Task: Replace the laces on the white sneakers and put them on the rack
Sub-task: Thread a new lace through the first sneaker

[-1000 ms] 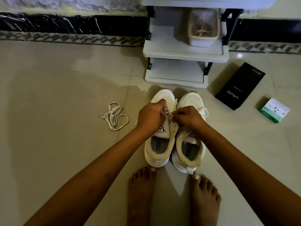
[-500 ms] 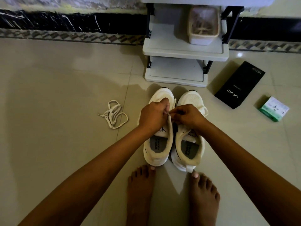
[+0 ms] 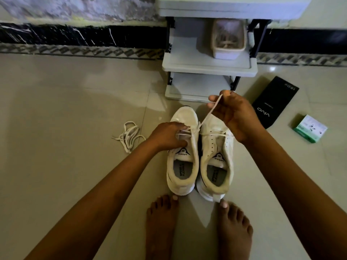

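Two white sneakers (image 3: 200, 154) sit side by side on the floor (image 3: 65, 119), toes pointing at the rack (image 3: 206, 66). They are just in front of the rack's bottom shelf, not on it.

The left hand (image 3: 169, 136) rests on top of the left sneaker, on the side away from the black box (image 3: 275, 102). Its grip is closed on the lace (image 3: 189, 131) where the lace crosses the shoe.

The right hand (image 3: 232, 117) is lifted over the toe of the right sneaker, close to the rack's bottom shelf. Its grip is pinched shut on one end of the lace, and the lace runs tight from the fingers down to the shoes. A piece of lace also lies across the right sneaker.

An old lace (image 3: 129, 136) lies in a loose pile on the floor, on the far side of the sneakers from the black box. A small green box (image 3: 309, 128) sits past the black box, farther from the rack. A bin (image 3: 228, 41) stands on the rack's middle shelf. Two bare feet (image 3: 197, 228) stand behind the sneakers' heels, on the side away from the rack.
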### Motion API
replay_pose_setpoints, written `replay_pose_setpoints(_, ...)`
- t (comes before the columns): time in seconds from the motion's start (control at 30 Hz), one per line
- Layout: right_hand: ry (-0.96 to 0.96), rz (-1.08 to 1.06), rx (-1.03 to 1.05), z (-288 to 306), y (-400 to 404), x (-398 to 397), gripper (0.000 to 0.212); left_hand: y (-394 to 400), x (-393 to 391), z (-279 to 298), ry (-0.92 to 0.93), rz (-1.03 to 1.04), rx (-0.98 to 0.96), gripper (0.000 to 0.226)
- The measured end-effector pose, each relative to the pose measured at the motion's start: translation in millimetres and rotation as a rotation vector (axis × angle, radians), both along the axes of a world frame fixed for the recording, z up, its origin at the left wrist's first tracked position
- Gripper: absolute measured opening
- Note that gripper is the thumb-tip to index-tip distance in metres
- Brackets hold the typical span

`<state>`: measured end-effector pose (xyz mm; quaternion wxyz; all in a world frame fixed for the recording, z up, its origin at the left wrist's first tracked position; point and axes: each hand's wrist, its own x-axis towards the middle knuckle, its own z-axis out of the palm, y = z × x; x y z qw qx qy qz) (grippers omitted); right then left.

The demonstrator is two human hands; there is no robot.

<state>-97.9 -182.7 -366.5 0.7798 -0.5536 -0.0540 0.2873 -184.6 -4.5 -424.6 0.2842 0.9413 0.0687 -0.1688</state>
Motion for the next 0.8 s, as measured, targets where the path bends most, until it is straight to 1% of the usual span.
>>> replay_pose_setpoints(0.03, 0.004, -0.001, -0.05, -1, 2, -1, 0.021, 4, 1, 2, 0.036, 0.0, -0.043, 0.063)
replay_pose_setpoints(0.07, -0.078, 0.032, -0.238, -4, 6, -4, 0.018, 7, 2, 3, 0.068, -0.001, -0.077, 0.064)
replay_pose_setpoints(0.13, -0.332, 0.187, -0.755, -23, 13, -15, 0.013, 12, 2, 4, 0.111, -0.011, -0.104, 0.067)
replay_pose_setpoints(0.17, -0.437, 0.285, -0.942, -34, 15, -21, 0.016, 12, 2, 4, 0.122, -0.011, -0.104, 0.068)
replay_pose_setpoints(0.2, -0.519, 0.366, -1.056, -44, 16, -26, 0.022, 12, 2, 3, 0.129, -0.007, -0.1, 0.07)
replay_pose_setpoints(0.23, -0.578, 0.412, -1.107, -52, 16, -31, 0.025, 11, 1, 2, 0.132, -0.002, -0.092, 0.07)
replay_pose_setpoints(0.3, -0.647, 0.404, -1.131, -57, 15, -34, 0.024, 9, 0, -1, 0.128, -0.001, -0.082, 0.07)
replay_pose_setpoints(0.37, -0.672, 0.407, -1.155, -56, 16, -31, 0.024, 9, 0, -2, 0.123, 0.003, -0.093, 0.069)
replay_pose_setpoints(0.43, -0.656, 0.426, -1.16, -54, 18, -26, 0.024, 8, 0, -2, 0.119, 0.003, -0.096, 0.068)
replay_pose_setpoints(0.5, -0.625, 0.481, -1.114, -47, 16, -20, 0.022, 8, -1, -3, 0.115, 0.002, -0.093, 0.068)
replay_pose_setpoints(0.53, -0.577, 0.493, -1.02, -42, 13, -16, 0.02, 8, -1, -3, 0.116, 0.005, -0.097, 0.068)
replay_pose_setpoints(0.57, -0.499, 0.47, -0.865, -33, 10, -12, 0.019, 9, -1, -4, 0.116, 0.009, -0.102, 0.068)
replay_pose_setpoints(0.6, -0.41, 0.394, -0.674, -21, 7, -8, 0.019, 9, -2, -4, 0.117, 0.011, -0.108, 0.069)
replay_pose_setpoints(0.67, -0.238, 0.154, -0.279, 1, -3, 9, 0.024, 8, -1, -5, 0.116, 0.007, -0.104, 0.068)
replay_pose_setpoints(0.7, -0.175, 0.079, -0.104, 11, -9, 17, 0.025, 7, -1, -6, 0.117, 0.001, -0.096, 0.068)
replay_pose_setpoints(0.73, -0.122, 0.044, 0.028, 18, -13, 23, 0.025, 6, -1, -7, 0.118, -0.004, -0.086, 0.068)
replay_pose_setpoints(0.77, -0.073, 0.043, 0.096, 20, -13, 26, 0.025, 6, -1, -8, 0.119, -0.006, -0.078, 0.068)
replay_pose_setpoints(0.8, -0.033, 0.065, 0.072, 18, -10, 24, 0.025, 6, -1, -8, 0.121, -0.01, -0.074, 0.068)
